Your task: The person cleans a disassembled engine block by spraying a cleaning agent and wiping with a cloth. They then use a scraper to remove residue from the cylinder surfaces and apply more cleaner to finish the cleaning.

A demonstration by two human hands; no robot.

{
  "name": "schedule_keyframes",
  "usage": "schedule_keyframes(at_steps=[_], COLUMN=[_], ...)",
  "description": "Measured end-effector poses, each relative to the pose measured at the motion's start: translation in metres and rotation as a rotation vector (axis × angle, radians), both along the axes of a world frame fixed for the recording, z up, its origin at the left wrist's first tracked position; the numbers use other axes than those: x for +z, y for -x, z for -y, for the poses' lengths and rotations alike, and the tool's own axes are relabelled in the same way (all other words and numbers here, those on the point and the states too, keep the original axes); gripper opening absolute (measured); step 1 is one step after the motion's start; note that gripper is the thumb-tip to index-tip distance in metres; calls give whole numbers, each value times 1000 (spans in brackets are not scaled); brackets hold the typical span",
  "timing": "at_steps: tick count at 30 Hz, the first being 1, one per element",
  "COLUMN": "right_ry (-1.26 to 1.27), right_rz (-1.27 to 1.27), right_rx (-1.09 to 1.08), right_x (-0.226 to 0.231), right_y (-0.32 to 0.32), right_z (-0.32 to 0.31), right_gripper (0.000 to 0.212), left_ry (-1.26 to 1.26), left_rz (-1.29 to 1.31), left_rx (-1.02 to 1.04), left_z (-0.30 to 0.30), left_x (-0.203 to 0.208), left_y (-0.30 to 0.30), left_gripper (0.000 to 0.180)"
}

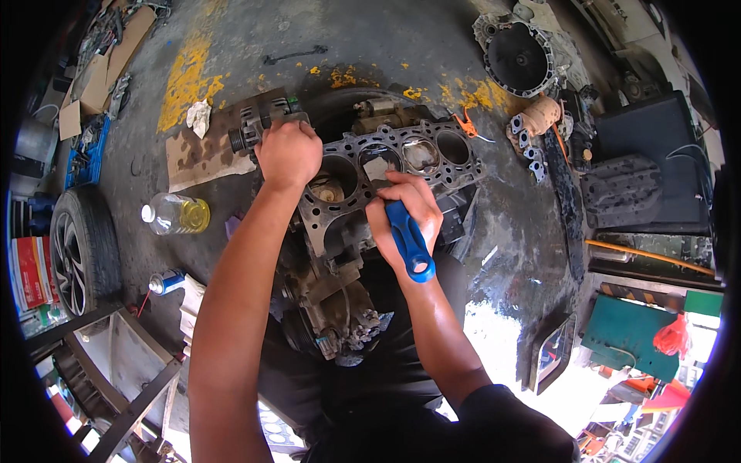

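Note:
An engine block lies in front of me, its flat face with a row of round cylinder bores turned up. My right hand is wrapped round the blue handle of a scraper. The handle's holed end points back toward my wrist. A pale flat blade seems to reach over the second bore from the left, partly hidden by my fingers. At the block's far left corner, my left hand is closed in a fist beside a grey alternator. Whatever its fingers hold is hidden beneath them.
Stained cardboard with crumpled paper lies at the left, near a bottle of yellow liquid and a spray can. A wheel stands farther left. An orange tool lies beyond the block; a gearbox housing sits far right.

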State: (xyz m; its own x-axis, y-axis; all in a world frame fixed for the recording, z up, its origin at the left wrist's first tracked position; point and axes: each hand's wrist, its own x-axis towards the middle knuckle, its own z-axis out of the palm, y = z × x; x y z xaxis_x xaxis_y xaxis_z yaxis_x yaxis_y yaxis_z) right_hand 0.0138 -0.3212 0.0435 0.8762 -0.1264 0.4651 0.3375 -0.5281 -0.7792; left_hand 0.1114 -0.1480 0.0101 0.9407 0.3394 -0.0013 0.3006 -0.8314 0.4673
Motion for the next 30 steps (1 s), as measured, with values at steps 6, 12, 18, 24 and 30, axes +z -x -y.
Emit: schedule_keyframes(at_steps=[6, 12, 18, 24, 30], right_ry=[-281, -643, -237, -268, -457], right_rz=[-92, -259, -148, -68, -109], right_rx=[-46, -54, 24, -72, -35], right_x=[-7, -10, -15, -27, -33], right_y=[13, 17, 23, 12, 6], right_z=[37, 74, 62, 55, 58], right_gripper=[19, 8, 7, 9, 9], left_ry=[-15, -11, -35, -55, -37], left_rz=[16, 3, 12, 17, 44], left_rx=[-4, -1, 2, -11, 20], left_z=[1, 0, -1, -3, -2], left_x=[-4, -2, -3, -7, -8], left_y=[-2, -3, -3, -5, -4], left_gripper=[36, 37, 35, 34, 33])
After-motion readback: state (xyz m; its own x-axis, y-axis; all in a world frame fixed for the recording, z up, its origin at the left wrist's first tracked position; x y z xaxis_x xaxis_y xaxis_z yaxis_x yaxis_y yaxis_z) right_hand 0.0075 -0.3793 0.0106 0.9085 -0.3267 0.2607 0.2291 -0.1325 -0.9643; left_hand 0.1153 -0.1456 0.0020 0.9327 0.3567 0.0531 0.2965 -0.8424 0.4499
